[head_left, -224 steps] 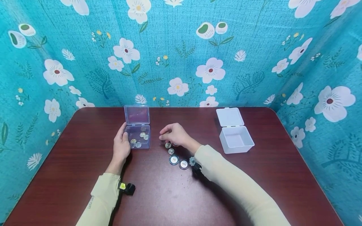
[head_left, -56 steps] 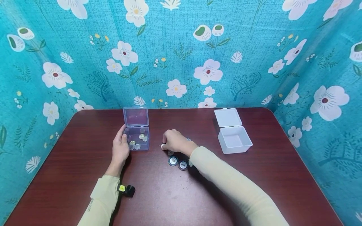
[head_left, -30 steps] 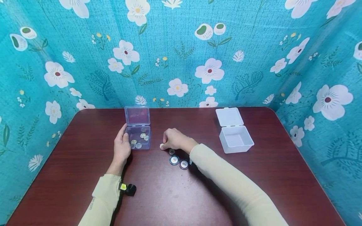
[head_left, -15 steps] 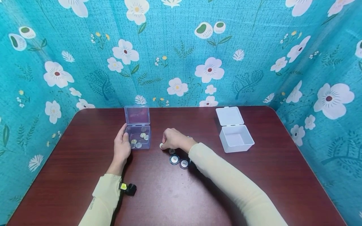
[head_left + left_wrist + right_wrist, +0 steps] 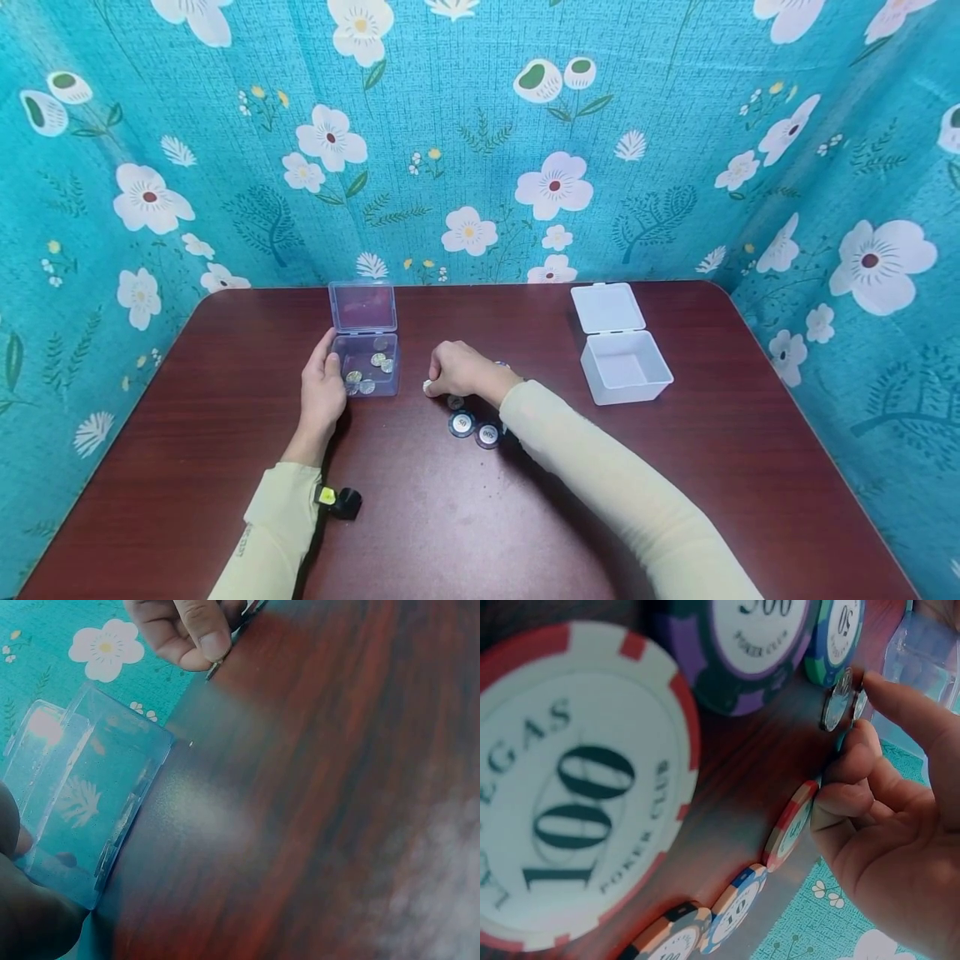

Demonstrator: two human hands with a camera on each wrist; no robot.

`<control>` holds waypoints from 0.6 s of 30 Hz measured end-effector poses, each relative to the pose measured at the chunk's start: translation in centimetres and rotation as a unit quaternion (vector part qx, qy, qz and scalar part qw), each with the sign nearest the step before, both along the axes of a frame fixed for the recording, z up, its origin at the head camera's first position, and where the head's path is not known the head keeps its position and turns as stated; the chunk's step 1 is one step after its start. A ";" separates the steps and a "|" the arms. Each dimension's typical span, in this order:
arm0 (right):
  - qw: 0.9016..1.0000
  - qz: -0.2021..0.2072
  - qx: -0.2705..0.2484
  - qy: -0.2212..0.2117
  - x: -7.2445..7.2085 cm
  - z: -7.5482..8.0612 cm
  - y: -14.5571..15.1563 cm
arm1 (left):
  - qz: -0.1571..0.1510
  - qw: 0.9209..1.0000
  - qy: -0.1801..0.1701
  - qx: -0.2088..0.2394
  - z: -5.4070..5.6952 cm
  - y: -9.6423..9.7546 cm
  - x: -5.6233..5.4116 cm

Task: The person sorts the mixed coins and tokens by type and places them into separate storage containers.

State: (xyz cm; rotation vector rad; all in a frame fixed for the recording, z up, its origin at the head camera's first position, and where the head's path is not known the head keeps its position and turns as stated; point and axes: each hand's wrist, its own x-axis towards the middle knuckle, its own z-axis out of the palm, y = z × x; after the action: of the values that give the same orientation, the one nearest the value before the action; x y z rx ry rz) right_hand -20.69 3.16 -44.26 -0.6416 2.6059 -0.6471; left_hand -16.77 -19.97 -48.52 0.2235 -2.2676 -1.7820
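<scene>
Because the right hand and its sleeve lie across the row of chips, the head view shows only two of them whole, the purple chip marked 500 and the green-and-blue chip marked 50, with bits of rim peeping out near the wrist. The right wrist view brings the chips to six: those two, a red-and-white chip marked 100 and cut off by the left edge, a red chip seen aslant, a blue chip marked 10, and an orange-and-black chip cut off below, its number hard to read. The purple one runs out of the top there.

The right hand's fingers pinch one coin, mostly covered by them, just to the right of the clear box; whether it touches the desk I cannot tell. A second coin lies between that hand and the green-and-blue chip.

The left hand grips the clear box by its left wall, thumb at the rim; its other fingers are partly hidden behind the wall. About six coins lie inside, some overlapping, so the count is uncertain. Two boxes stand with lids raised: this one and the white box to the right. Behind hangs one blue floral cloth.
</scene>
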 end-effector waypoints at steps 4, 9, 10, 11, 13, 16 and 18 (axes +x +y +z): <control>1.000 0.002 -0.001 0.001 -0.1 -0.1 0.0 | 0.003 1.000 0.002 0.002 -0.1 0.0 0.0; 1.000 0.012 -0.008 0.002 0.0 -0.1 0.0 | 0.004 1.000 0.003 0.004 0.0 0.1 0.0; 1.000 0.012 -0.008 0.005 0.0 -0.1 0.0 | 0.003 1.000 0.002 0.003 0.0 0.1 0.0; 1.000 0.013 -0.007 0.007 0.0 -0.1 0.0 | 0.003 1.000 0.001 0.001 0.0 0.1 0.0; 1.000 0.010 -0.004 0.011 0.0 -0.1 -0.1 | 0.004 1.000 -0.001 0.001 0.0 0.1 0.0; 1.000 0.005 -0.001 0.016 0.0 -0.1 -0.2 | 0.004 1.000 -0.002 0.003 0.0 0.1 0.0; 1.000 0.004 0.001 0.015 0.0 -0.2 -0.2 | 0.005 1.000 -0.001 0.007 0.1 0.1 0.0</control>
State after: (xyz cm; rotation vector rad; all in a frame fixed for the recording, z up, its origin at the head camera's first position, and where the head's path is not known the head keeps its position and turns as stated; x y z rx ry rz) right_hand -20.65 2.91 -44.43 -0.6660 2.6296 -0.6376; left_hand -16.75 -19.85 -48.47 0.2374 -2.2523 -1.7931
